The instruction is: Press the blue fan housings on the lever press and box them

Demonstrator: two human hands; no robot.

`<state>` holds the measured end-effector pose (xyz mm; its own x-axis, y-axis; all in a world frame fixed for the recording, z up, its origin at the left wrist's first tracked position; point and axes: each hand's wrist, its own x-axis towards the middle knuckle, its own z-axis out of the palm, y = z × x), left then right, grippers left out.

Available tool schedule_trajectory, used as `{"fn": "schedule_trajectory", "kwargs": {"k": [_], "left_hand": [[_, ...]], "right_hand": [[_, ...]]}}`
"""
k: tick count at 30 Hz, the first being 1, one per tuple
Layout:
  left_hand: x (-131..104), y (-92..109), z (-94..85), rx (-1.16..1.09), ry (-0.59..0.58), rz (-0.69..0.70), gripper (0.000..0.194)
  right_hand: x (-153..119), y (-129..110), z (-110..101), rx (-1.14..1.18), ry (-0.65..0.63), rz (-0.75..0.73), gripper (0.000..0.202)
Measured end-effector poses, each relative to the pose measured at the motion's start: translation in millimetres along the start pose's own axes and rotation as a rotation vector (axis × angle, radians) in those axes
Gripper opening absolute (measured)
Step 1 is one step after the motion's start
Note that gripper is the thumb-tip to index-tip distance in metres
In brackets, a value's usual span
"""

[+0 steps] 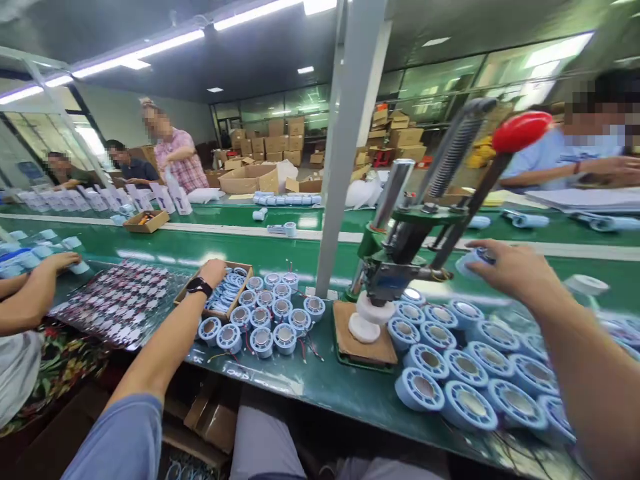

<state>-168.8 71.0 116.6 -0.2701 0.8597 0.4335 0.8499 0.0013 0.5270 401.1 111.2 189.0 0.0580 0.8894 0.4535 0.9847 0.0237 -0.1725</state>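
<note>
The left hand, a watch on its wrist, reaches into the cardboard box of blue rings on the left of the green table; I cannot tell how its fingers stand. The right hand pinches one blue round part just right of the lever press, above the rows of like parts. The step looks like feeding the press: the next move calls for seating a part squarely on the white base.
</note>
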Motion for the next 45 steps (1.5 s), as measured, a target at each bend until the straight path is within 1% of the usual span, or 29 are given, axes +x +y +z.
{"fn": "schedule_trajectory", "kwargs": {"k": [2, 3, 4, 5, 6, 7, 8, 9, 10, 11, 12, 13, 15, 17, 18, 19, 21, 23, 25, 27, 28, 30, 31, 33, 36, 40, 43, 45], "left_hand": [[-8, 8, -3.5, -0.01, 0.061, 0.06, 0.028], [-20, 15, -3.2, -0.02, 0.092, 0.098, 0.027], [-36, 24, -0.6, -0.035, 0.105, 0.14, 0.027], [-59, 35, 4.9, -0.059, 0.085, 0.193, 0.026], [-86, 49, 13.3, -0.087, 0.03, 0.255, 0.023], [-118, 64, 24.7, -0.127, -0.061, 0.351, 0.018], [-151, 80, 38.3, -0.18, -0.192, 0.509, 0.015], [-183, 95, 53.4, -0.208, -0.311, 0.625, 0.016], [-211, 107, 68.9, -0.207, -0.404, 0.701, 0.019], [-234, 117, 83.7, -0.187, -0.447, 0.706, 0.022], [-250, 124, 96.8, -0.162, -0.469, 0.681, 0.025], [-259, 127, 107.4, -0.138, -0.477, 0.637, 0.026], [-262, 125, 120.2, -0.123, -0.485, 0.555, 0.025], [-253, 117, 123.8, -0.15, -0.52, 0.531, 0.025], [-247, 112, 123.7, -0.17, -0.539, 0.53, 0.028], [-243, 108, 123.2, -0.191, -0.554, 0.526, 0.029], [-238, 104, 122.6, -0.232, -0.564, 0.501, 0.024], [-239, 105, 122.5, -0.287, -0.533, 0.443, 0.015], [-243, 112, 121.7, -0.362, -0.464, 0.346, 0.014], [-247, 125, 119.9, -0.437, -0.397, 0.252, 0.022], [-249, 132, 119.1, -0.462, -0.377, 0.226, 0.031], [-250, 148, 118.7, -0.476, -0.362, 0.227, 0.053], [-250, 155, 119.3, -0.468, -0.358, 0.236, 0.061], [-248, 164, 121.5, -0.447, -0.357, 0.239, 0.069], [-245, 170, 124.4, -0.441, -0.368, 0.191, 0.071], [-251, 171, 127.4, -0.471, -0.365, 0.097, 0.061], [-261, 172, 134.2, -0.513, -0.332, 0.007, 0.057], [-269, 171, 140.0, -0.563, -0.325, -0.015, 0.053]], "right_hand": [[-45, 26, -22, -0.028, -0.038, 0.044, 0.038], [-74, 33, -31, 0.009, -0.039, 0.017, 0.041], [-104, 34, -37, 0.08, -0.035, -0.047, 0.042], [-134, 30, -39, 0.174, -0.048, -0.144, 0.04], [-162, 20, -38, 0.274, -0.088, -0.258, 0.039], [-188, 5, -32, 0.362, -0.155, -0.366, 0.037], [-209, -12, -23, 0.432, -0.251, -0.454, 0.037], [-225, -31, -11, 0.486, -0.351, -0.511, 0.04], [-237, -49, 2, 0.526, -0.439, -0.537, 0.044], [-245, -64, 16, 0.555, -0.507, -0.544, 0.047], [-249, -77, 29, 0.575, -0.549, -0.536, 0.05], [-251, -86, 41, 0.589, -0.571, -0.523, 0.051], [-250, -94, 62, 0.629, -0.563, -0.494, 0.049], [-252, -94, 78, 0.712, -0.502, -0.464, 0.043], [-255, -93, 85, 0.763, -0.451, -0.444, 0.039], [-259, -93, 91, 0.812, -0.382, -0.417, 0.037], [-269, -95, 105, 0.869, -0.216, -0.323, 0.036], [-280, -100, 118, 0.864, -0.057, -0.184, 0.04], [-288, -108, 129, 0.839, 0.039, -0.059, 0.044], [-292, -117, 138, 0.831, 0.063, 0.002, 0.047], [-294, -121, 142, 0.837, 0.062, 0.006, 0.05], [-295, -129, 149, 0.853, 0.059, -0.002, 0.056], [-296, -133, 151, 0.86, 0.066, -0.002, 0.057], [-297, -139, 156, 0.864, 0.091, 0.012, 0.058], [-299, -144, 160, 0.851, 0.136, 0.037, 0.059], [-300, -145, 162, 0.853, 0.158, 0.027, 0.065], [-302, -144, 163, 0.834, 0.149, 0.003, 0.063], [-300, -140, 158, 0.779, 0.094, -0.047, 0.056]]}}
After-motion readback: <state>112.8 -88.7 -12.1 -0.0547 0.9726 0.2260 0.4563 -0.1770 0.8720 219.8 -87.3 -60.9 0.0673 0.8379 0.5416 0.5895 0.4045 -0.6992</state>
